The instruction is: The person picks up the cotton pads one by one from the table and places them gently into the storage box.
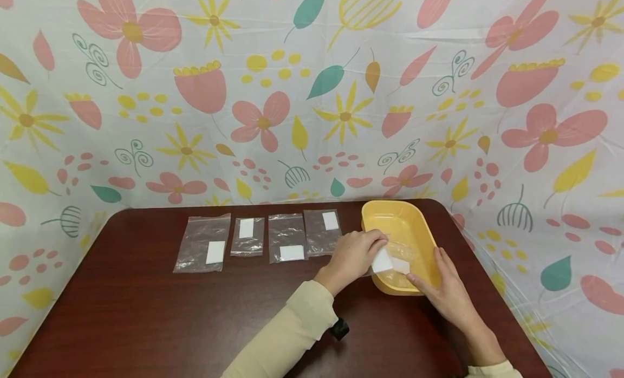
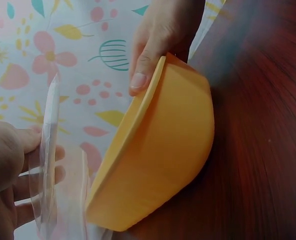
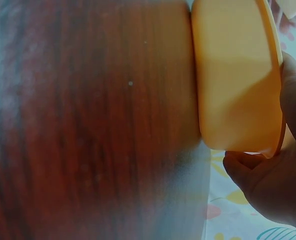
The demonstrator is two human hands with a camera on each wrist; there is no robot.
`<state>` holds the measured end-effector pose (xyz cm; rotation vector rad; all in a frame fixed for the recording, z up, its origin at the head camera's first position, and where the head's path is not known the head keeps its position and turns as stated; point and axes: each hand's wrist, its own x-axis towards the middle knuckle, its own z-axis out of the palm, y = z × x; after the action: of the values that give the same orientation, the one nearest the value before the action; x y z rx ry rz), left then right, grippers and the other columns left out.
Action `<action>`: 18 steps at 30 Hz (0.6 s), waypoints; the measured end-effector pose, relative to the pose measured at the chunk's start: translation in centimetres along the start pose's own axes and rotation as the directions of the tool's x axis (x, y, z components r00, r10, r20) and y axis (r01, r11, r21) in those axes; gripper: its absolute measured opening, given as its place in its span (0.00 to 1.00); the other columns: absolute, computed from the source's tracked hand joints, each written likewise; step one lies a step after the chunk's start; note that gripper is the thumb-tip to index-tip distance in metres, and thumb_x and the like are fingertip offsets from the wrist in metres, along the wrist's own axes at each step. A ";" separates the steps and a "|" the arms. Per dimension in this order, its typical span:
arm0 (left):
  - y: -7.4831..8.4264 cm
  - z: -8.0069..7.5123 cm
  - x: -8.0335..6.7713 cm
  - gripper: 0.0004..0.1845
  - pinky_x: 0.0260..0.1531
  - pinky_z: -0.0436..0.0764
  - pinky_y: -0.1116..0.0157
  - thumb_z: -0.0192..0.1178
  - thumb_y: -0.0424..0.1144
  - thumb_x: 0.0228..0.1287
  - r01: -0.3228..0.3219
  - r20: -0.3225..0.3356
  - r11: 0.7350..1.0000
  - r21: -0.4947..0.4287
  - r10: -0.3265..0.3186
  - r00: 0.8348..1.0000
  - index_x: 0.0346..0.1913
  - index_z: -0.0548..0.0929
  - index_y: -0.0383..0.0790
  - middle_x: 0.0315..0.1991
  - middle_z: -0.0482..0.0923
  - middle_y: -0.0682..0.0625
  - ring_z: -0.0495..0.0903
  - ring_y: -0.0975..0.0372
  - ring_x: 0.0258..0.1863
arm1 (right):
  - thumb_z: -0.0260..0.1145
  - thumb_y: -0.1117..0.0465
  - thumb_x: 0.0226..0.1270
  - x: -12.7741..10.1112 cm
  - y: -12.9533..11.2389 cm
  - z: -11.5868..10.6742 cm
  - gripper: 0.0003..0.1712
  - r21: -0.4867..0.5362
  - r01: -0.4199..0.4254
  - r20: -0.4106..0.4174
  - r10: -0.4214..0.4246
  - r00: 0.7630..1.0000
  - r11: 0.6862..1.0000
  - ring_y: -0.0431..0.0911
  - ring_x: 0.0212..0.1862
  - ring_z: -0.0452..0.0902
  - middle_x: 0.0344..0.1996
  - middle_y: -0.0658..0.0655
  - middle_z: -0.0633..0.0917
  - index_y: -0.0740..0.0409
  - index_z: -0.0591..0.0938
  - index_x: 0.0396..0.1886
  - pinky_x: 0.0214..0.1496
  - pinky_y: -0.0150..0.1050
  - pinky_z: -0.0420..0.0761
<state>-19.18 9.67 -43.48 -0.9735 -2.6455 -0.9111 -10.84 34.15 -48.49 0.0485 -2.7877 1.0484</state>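
Work looks partway — the left hand [image 1: 353, 256] pinches a clear, white-labelled plastic bag [image 1: 382, 261] at the yellow oblong tray [image 1: 390, 221], 2 o'clock, right hand [image 1: 450, 295] gripping its rim, clear plastic [image 1: 402, 251] inside, four labelled bags [image 1: 286, 233] perhaps left at 11 o'clock on the tabletop [image 1: 161, 324].

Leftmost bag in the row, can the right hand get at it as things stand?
Probably not: the right hand holds the yellow tray, and the tray and the left hand, which grips another bag, lie between it and the leftmost bag.
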 end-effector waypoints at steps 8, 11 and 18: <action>0.4 1.2 1.9 0.14 0.28 0.76 0.72 0.50 0.50 0.79 -0.046 0.039 0.998 0.046 0.045 0.998 0.51 0.86 0.56 0.35 0.83 0.64 0.77 0.72 0.26 | 0.71 0.47 0.68 0.1 -0.1 -0.1 0.59 0.006 -0.005 -0.001 0.005 1.000 1.000 0.75 0.73 0.45 0.76 0.78 0.47 0.72 0.45 0.79 0.67 0.74 0.53; 0.5 1.8 2.7 0.13 0.26 0.72 0.74 0.50 0.50 0.79 -0.076 0.049 0.995 0.066 0.073 0.996 0.50 0.86 0.55 0.27 0.78 0.65 0.71 0.73 0.22 | 0.70 0.48 0.68 0.1 -0.1 -0.1 0.59 0.006 -0.007 0.002 0.007 1.000 1.000 0.75 0.74 0.45 0.76 0.78 0.47 0.72 0.44 0.79 0.67 0.74 0.53; 0.8 2.9 3.5 0.12 0.26 0.70 0.75 0.51 0.50 0.79 -0.061 0.069 0.994 0.094 0.055 0.996 0.49 0.86 0.57 0.27 0.76 0.66 0.70 0.74 0.22 | 0.71 0.47 0.68 0.0 -0.1 0.0 0.59 0.010 -0.013 0.010 0.013 1.000 1.000 0.75 0.74 0.44 0.76 0.77 0.46 0.71 0.44 0.79 0.67 0.74 0.53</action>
<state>-21.26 13.80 -44.12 -1.0696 -2.6722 -0.7445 -10.81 34.08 -48.37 0.0372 -2.7959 1.0679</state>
